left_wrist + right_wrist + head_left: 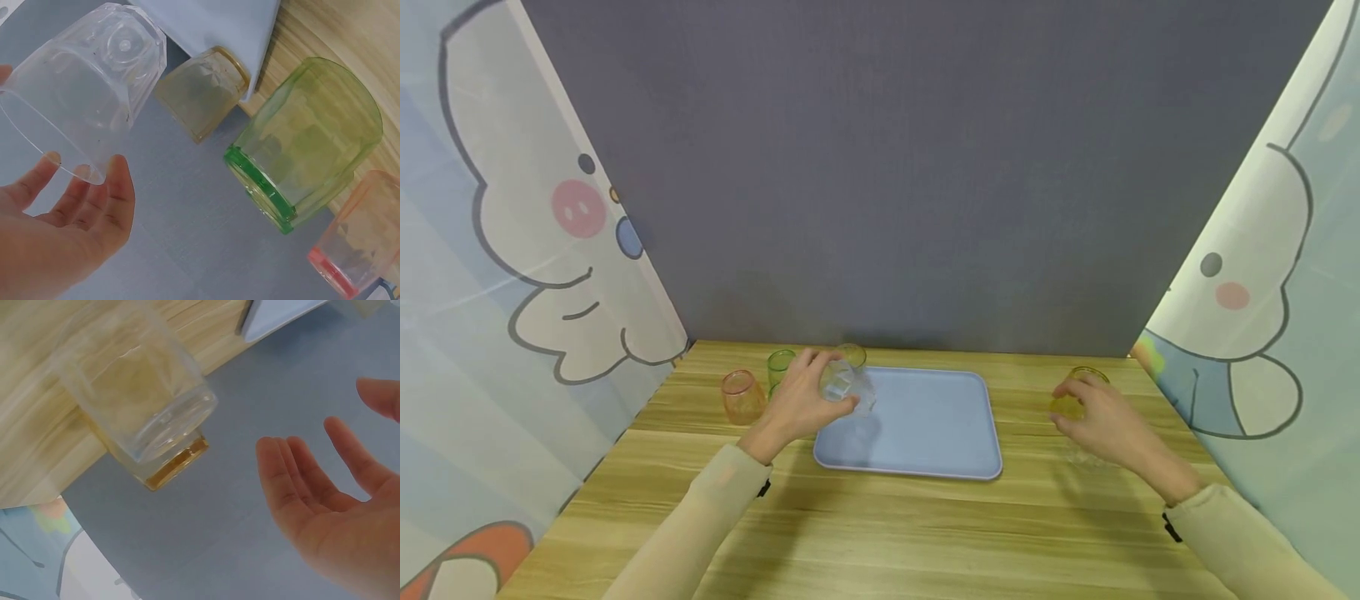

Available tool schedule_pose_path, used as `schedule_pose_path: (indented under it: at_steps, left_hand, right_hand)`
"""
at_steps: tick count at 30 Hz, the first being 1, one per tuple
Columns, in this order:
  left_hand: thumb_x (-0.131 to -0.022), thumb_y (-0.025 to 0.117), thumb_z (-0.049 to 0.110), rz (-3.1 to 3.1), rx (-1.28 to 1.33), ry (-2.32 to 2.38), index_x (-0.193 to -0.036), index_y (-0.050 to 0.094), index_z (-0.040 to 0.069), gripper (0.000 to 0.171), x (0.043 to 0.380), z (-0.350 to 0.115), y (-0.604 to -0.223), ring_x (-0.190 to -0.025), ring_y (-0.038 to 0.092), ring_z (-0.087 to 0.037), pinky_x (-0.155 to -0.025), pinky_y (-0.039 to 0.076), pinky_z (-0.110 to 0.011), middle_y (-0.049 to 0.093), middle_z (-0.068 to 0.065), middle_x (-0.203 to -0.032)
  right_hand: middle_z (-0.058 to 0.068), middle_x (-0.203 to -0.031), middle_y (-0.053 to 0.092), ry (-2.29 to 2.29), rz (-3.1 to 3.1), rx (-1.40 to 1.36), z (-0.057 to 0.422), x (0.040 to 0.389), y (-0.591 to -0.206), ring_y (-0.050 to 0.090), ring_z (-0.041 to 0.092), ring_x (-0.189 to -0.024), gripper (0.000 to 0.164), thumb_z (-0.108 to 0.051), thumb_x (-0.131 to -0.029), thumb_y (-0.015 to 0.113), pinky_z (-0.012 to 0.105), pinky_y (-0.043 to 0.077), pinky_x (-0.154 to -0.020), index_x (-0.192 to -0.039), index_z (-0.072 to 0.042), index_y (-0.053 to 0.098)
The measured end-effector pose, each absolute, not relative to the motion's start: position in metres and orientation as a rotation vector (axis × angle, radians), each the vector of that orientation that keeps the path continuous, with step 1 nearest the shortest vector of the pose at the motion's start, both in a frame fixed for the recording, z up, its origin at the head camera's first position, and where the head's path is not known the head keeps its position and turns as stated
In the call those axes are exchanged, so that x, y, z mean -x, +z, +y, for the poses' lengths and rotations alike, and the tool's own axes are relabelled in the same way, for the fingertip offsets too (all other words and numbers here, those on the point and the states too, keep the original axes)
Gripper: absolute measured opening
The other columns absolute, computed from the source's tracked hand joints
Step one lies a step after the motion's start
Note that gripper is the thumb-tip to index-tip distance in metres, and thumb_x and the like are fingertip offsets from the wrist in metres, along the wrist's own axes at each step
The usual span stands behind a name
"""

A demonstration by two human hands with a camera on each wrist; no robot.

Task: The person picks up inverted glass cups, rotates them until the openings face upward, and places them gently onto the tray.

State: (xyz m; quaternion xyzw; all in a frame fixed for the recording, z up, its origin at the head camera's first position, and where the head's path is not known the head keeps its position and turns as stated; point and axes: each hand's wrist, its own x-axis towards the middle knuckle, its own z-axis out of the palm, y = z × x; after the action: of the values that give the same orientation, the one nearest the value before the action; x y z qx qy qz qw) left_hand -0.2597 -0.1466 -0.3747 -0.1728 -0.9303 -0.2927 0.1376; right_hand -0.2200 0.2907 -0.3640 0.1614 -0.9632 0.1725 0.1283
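My left hand (797, 404) grips a clear faceted cup (94, 81) by its rim, above the left end of a pale blue tray (917, 425). Fingertips and thumb sit round the rim in the left wrist view. Close behind stands an amber-tinted cup (206, 90). My right hand (331, 500) has its fingers loosely bent and apart, holding nothing. Near it stand a clear cup (137, 381) and a yellow cup (1065, 407), the clear one partly hidden beneath the hand in the head view.
Left of the tray stand a green cup (306, 137) and an orange cup (743, 400). The wooden table (880, 533) ends at a dark grey panel (910, 183) at the back. Cartoon-printed curtains (512, 333) hang on both sides.
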Motion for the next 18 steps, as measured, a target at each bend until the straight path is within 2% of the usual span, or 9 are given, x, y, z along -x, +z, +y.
schedule_pose_path:
  at_steps: [2,9,18]
  left_hand:
    - [-0.081,0.079,0.044,-2.701,0.503,-0.818,-0.139,0.058,0.015,0.068,0.261,-0.147,-0.375,-0.110,0.052,-0.029,-0.085,0.049,-0.047,0.054,-0.009,-0.125]
    - [-0.082,0.077,0.045,-2.746,0.499,-0.735,-0.141,0.056,0.014,0.070,0.263,-0.149,-0.376,-0.113,0.051,-0.031,-0.087,0.050,-0.049,0.053,-0.012,-0.131]
    - [-0.082,0.077,0.046,-2.758,0.499,-0.637,-0.140,0.057,0.013,0.070,0.265,-0.148,-0.377,-0.114,0.050,-0.033,-0.085,0.051,-0.049,0.052,-0.013,-0.133]
  right_hand:
    - [0.021,-0.114,0.063,0.489,-2.806,-0.475,0.294,0.221,-0.365,0.061,0.031,-0.087,0.028,-0.020,-0.087,0.077,0.050,0.051,-0.073,-0.108,-0.001,0.070]
    - [0.024,-0.114,0.064,0.443,-2.834,-0.468,0.301,0.223,-0.367,0.062,0.046,-0.099,0.031,-0.021,-0.087,0.076,0.060,0.050,-0.082,-0.111,0.000,0.070]
    - [0.022,-0.107,0.063,0.390,-2.905,-0.383,0.305,0.224,-0.366,0.062,0.044,-0.092,0.037,-0.024,-0.087,0.075,0.058,0.052,-0.074,-0.112,0.002,0.069]
